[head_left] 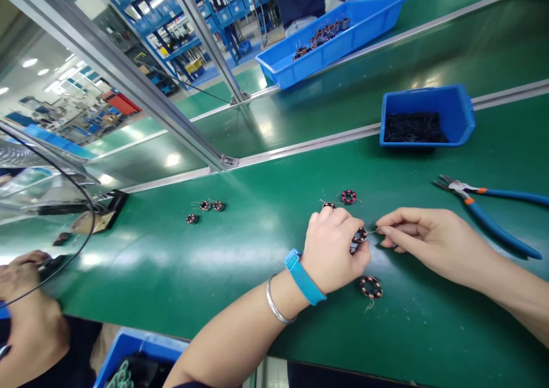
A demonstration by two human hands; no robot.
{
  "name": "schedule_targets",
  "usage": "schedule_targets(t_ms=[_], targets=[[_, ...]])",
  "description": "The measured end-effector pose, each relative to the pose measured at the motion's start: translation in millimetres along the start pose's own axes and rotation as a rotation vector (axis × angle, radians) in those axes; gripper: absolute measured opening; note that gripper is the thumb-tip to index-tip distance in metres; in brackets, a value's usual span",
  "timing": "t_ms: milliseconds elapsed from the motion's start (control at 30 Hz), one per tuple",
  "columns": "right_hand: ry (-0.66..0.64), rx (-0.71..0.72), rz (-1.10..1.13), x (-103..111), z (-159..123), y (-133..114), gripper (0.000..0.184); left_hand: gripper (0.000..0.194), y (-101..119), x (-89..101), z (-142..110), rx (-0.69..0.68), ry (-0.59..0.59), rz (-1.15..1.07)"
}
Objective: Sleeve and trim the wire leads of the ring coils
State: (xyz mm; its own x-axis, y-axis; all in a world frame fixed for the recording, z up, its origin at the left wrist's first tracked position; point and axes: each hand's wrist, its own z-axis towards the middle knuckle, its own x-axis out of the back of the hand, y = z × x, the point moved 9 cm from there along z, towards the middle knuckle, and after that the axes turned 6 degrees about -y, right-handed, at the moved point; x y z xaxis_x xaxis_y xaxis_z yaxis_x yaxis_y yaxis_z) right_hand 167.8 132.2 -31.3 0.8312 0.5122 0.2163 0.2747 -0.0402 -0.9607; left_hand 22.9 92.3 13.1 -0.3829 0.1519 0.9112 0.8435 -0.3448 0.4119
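Note:
My left hand [337, 245], with a blue wrist strap and a silver bangle, grips a small motor stator [359, 235] wound with copper wire. My right hand [422, 239] is closed in a pinch on a thin wire lead [372, 232] that runs out from this stator. Just below the hands a copper-wound stator [371, 287] lies flat on the green bench. Beyond my left hand sit a red-marked stator [349, 197] and another stator [329, 205], partly hidden by my fingers.
Blue-handled pliers [484, 205] lie right of my right hand. A blue bin [461, 116] holds black strands; a longer blue tray [278, 74] holds stators. Several stators [205, 205] lie to the left. A co-worker's hand [21, 276] is at far left, near a black cable [88, 234].

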Motion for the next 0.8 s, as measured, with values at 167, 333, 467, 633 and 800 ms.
schedule_targets(t_ms=[167, 333, 467, 633, 800], targets=[[0.009, -0.018, 0.000, 1.6, 2.6, 4.2, 0.063, 0.018, -1.6, 0.8, -0.2, 0.007, 0.025, -0.010], [0.036, -0.043, 0.029, 0.0, 4.2, 4.0, 0.069, 0.018, -1.9, -1.7, 0.6, 0.017, 0.006, -0.017], [0.045, -0.054, 0.046, -1.2, 3.6, 1.0, 0.076, 0.019, -1.7, -1.6, 0.8, 0.009, 0.009, -0.016], [0.051, -0.072, 0.051, 0.5, 4.7, -0.5, 0.080, 0.018, -1.8, -1.4, 1.5, -0.001, 0.007, -0.006], [0.047, -0.081, 0.045, 1.5, 5.6, -0.8, 0.081, 0.016, -1.0, -1.0, 1.7, 0.002, 0.003, -0.002]])
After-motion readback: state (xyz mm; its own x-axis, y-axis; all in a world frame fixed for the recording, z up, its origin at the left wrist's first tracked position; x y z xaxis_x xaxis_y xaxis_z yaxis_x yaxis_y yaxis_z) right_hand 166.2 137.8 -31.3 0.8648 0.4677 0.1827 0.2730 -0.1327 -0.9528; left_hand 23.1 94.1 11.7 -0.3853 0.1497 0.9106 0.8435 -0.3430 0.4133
